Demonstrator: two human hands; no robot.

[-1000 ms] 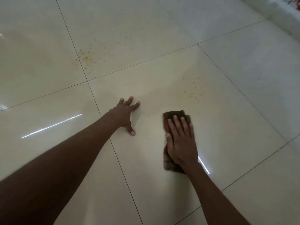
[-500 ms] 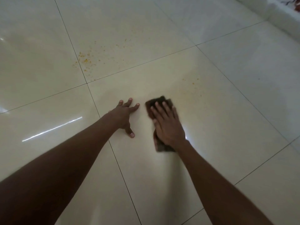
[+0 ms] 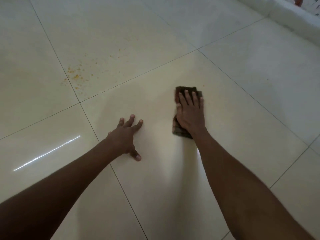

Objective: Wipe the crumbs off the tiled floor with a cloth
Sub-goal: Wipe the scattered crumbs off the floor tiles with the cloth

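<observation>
A dark brown folded cloth [image 3: 180,132] lies flat on the cream tiled floor [image 3: 242,118]. My right hand [image 3: 190,112] presses down on it, palm flat and fingers spread, covering most of it. My left hand [image 3: 127,137] rests open on the tile to the left, fingers splayed, holding nothing. Orange crumbs [image 3: 76,76] are scattered on the far left tile near a grout line, well beyond both hands. A single speck [image 3: 203,86] lies just past the cloth's far right corner.
A white raised edge [image 3: 294,19] runs along the far right of the floor. Dark grout lines cross the tiles. A bright light streak [image 3: 46,154] reflects on the glossy tile at left.
My right hand slid the cloth left toward my left hand, then right and away to where it is now. The crumbs that lay ahead of the cloth are mostly gone. My left hand stayed planted.
</observation>
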